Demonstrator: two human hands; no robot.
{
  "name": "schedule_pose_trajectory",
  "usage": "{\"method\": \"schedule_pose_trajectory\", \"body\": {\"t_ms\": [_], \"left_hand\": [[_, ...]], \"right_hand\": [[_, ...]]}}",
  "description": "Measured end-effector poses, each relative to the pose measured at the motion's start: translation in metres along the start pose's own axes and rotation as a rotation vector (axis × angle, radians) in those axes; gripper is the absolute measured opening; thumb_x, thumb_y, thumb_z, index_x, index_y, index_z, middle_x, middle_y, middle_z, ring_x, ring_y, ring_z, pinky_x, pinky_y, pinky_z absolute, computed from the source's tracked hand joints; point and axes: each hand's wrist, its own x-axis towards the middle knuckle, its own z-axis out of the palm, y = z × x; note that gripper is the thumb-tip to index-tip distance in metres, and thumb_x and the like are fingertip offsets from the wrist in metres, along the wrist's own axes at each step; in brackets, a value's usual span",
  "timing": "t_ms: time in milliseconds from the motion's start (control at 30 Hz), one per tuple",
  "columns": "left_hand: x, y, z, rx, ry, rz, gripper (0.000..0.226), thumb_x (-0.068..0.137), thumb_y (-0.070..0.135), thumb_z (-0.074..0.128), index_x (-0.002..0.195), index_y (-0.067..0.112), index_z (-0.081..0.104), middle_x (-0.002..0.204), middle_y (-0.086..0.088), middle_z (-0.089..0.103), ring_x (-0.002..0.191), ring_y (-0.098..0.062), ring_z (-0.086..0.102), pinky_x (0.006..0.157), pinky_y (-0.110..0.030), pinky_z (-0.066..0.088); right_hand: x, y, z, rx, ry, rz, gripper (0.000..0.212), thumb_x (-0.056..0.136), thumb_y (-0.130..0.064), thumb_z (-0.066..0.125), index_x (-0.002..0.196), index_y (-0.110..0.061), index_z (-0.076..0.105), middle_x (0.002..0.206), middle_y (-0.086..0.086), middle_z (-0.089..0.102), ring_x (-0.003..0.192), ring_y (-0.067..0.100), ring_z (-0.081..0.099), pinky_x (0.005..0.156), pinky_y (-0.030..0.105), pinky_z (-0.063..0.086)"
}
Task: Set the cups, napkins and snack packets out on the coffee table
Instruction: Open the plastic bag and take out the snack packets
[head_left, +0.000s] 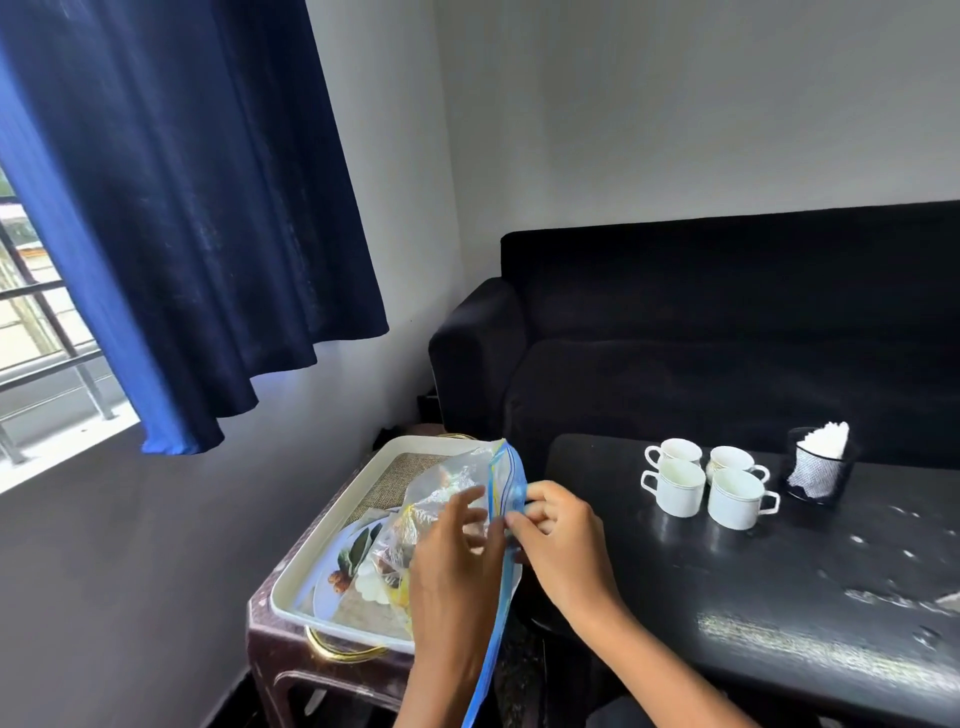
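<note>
A clear plastic zip bag (441, 493) with a blue seal strip hangs over the white tray (332, 530); yellow snack packets show through it. My left hand (457, 571) and my right hand (561, 540) both pinch the blue seal at the bag's top edge, one on each side. Several white cups (709, 483) stand in a tight group on the black coffee table (779, 597). Right of them a black mesh holder (818, 473) holds white napkins.
The tray rests on a brown side table (291, 654) left of the coffee table, with a printed plate lying in it. A black sofa (701, 322) stands behind. A blue curtain (182, 208) and a window fill the left.
</note>
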Motion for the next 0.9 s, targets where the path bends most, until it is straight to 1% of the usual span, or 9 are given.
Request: {"method": "schedule_pose_trajectory", "body": {"t_ms": [100, 200, 300, 367, 433, 533, 700, 767, 900], "left_hand": [[-0.015, 0.0, -0.001, 0.072, 0.004, -0.012, 0.016, 0.088, 0.029, 0.063, 0.103, 0.033, 0.067, 0.089, 0.014, 0.074, 0.067, 0.003, 0.066, 0.07, -0.03, 0.056], [-0.017, 0.003, -0.001, 0.054, 0.044, -0.044, 0.016, 0.089, 0.023, 0.062, 0.101, 0.028, 0.071, 0.082, 0.006, 0.075, 0.067, -0.009, 0.069, 0.072, -0.038, 0.056], [-0.016, 0.005, -0.002, 0.065, 0.054, -0.041, 0.018, 0.089, 0.021, 0.062, 0.098, 0.031, 0.073, 0.081, 0.011, 0.075, 0.066, -0.005, 0.068, 0.069, -0.033, 0.056], [-0.015, 0.007, -0.001, 0.067, 0.077, -0.041, 0.013, 0.086, 0.022, 0.065, 0.09, 0.03, 0.074, 0.076, 0.013, 0.075, 0.065, -0.003, 0.067, 0.067, -0.031, 0.056], [-0.014, 0.008, -0.001, 0.056, 0.113, -0.062, 0.007, 0.082, 0.023, 0.069, 0.08, 0.027, 0.073, 0.071, 0.013, 0.073, 0.064, -0.003, 0.067, 0.067, -0.031, 0.055], [-0.011, 0.007, -0.001, 0.04, 0.168, -0.093, 0.005, 0.078, 0.02, 0.071, 0.076, 0.024, 0.071, 0.068, 0.013, 0.07, 0.064, -0.004, 0.066, 0.064, -0.027, 0.052], [-0.008, 0.007, -0.002, 0.06, 0.206, -0.11, 0.006, 0.077, 0.018, 0.071, 0.078, 0.024, 0.07, 0.066, 0.016, 0.065, 0.065, -0.007, 0.064, 0.058, -0.015, 0.043], [-0.005, 0.007, -0.005, 0.06, 0.256, -0.113, 0.006, 0.076, 0.016, 0.071, 0.078, 0.022, 0.07, 0.068, 0.012, 0.067, 0.063, -0.007, 0.062, 0.057, -0.009, 0.035], [-0.005, 0.004, -0.007, 0.023, 0.253, -0.101, 0.007, 0.08, 0.019, 0.069, 0.08, 0.026, 0.071, 0.075, 0.014, 0.072, 0.063, -0.003, 0.063, 0.058, -0.013, 0.039]], "right_hand": [[0.001, -0.001, 0.0, 0.011, 0.03, 0.001, 0.018, 0.084, -0.003, 0.064, 0.101, -0.007, 0.067, 0.08, 0.005, 0.072, 0.074, 0.017, 0.069, 0.073, 0.041, 0.058], [-0.006, 0.001, 0.004, 0.019, 0.029, -0.011, 0.021, 0.083, -0.003, 0.065, 0.103, -0.01, 0.067, 0.081, 0.003, 0.072, 0.073, 0.013, 0.07, 0.071, 0.034, 0.059], [-0.013, 0.003, 0.007, 0.018, 0.014, -0.021, 0.018, 0.083, -0.002, 0.065, 0.097, -0.012, 0.069, 0.074, 0.001, 0.072, 0.067, 0.012, 0.069, 0.068, 0.033, 0.059], [-0.014, 0.005, 0.008, -0.003, 0.055, -0.028, 0.01, 0.082, -0.002, 0.066, 0.087, -0.01, 0.069, 0.066, 0.005, 0.071, 0.064, 0.019, 0.068, 0.066, 0.036, 0.057], [-0.014, 0.004, 0.009, -0.01, 0.095, -0.029, 0.008, 0.08, 0.001, 0.064, 0.08, -0.007, 0.067, 0.063, 0.008, 0.07, 0.063, 0.024, 0.067, 0.063, 0.033, 0.055], [-0.014, 0.0, 0.012, -0.03, 0.147, -0.041, 0.01, 0.078, 0.003, 0.059, 0.073, -0.004, 0.064, 0.06, 0.007, 0.067, 0.055, 0.019, 0.061, 0.058, 0.027, 0.049], [-0.015, 0.0, 0.018, -0.137, 0.231, -0.09, 0.011, 0.076, 0.003, 0.058, 0.072, -0.005, 0.063, 0.066, 0.003, 0.065, 0.062, 0.02, 0.06, 0.061, 0.03, 0.048], [-0.017, 0.006, 0.017, -0.213, 0.256, -0.125, 0.012, 0.075, 0.004, 0.059, 0.072, -0.006, 0.063, 0.071, 0.0, 0.063, 0.063, 0.016, 0.057, 0.06, 0.026, 0.044], [-0.017, 0.014, 0.012, -0.184, 0.225, -0.07, 0.011, 0.08, -0.001, 0.061, 0.079, -0.01, 0.067, 0.075, 0.0, 0.068, 0.064, 0.013, 0.062, 0.059, 0.023, 0.046]]}}
